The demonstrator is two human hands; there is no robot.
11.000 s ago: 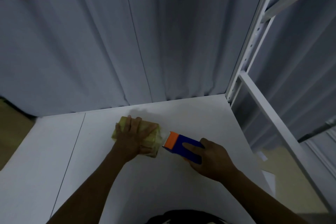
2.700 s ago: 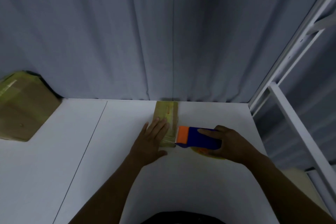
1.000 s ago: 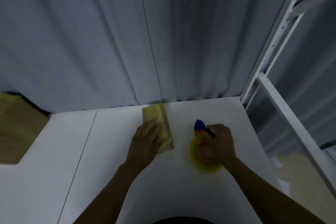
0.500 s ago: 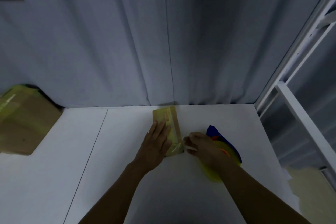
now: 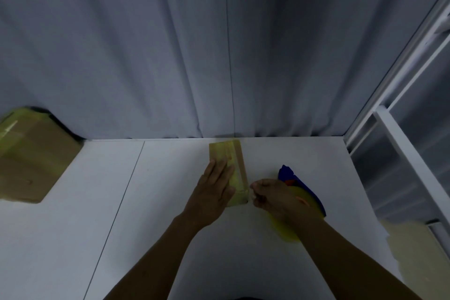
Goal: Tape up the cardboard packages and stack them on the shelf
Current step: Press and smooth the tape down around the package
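Cardboard package (image 5: 225, 153): small, wrapped in yellowish tape, lying flat on the white shelf (image 5: 97, 214) close to the grey curtain (image 5: 170, 56).
Left hand (image 5: 214, 192): open and flat on the package's near half, pressing it down.
Right hand (image 5: 272, 196): fingers curled at the package's near right corner, pinching a pale tape end (image 5: 250, 192).
Tape dispenser (image 5: 286, 173): blue, with a yellow roll, just right of the package and partly hidden behind the right hand; neither hand holds it.
Larger package (image 5: 31, 160): well left of the small package.
Risk: the loose end may wrinkle or cling to the fingers if smoothed off-line. If the left hand eases, the light package could skid toward the curtain.
Change: a second ago the right hand gripped the dispenser; now it lies free and that hand works the tape end. The left hand has stayed on the package.
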